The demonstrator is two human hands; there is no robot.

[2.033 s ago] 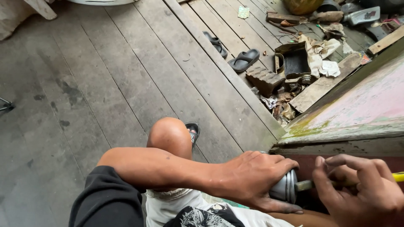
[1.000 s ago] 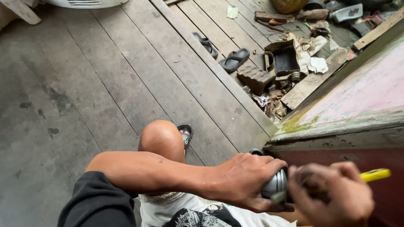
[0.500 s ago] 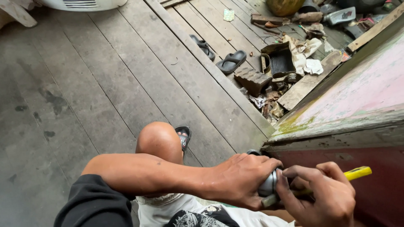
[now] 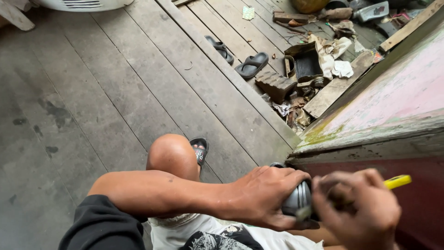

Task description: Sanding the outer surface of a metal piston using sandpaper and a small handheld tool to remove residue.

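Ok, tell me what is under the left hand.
The left hand wraps a ribbed grey metal cylinder; only its end shows. The rest is covered by the fingers. The blurred right hand, holding a yellow-handled tool, hides the cylinder's face.

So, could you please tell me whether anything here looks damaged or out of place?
Yes: a heap of torn rags, scrap wood and a black box lies strewn on the grey plank floor, and the ledge has peeling pink paint with green growth at its corner.
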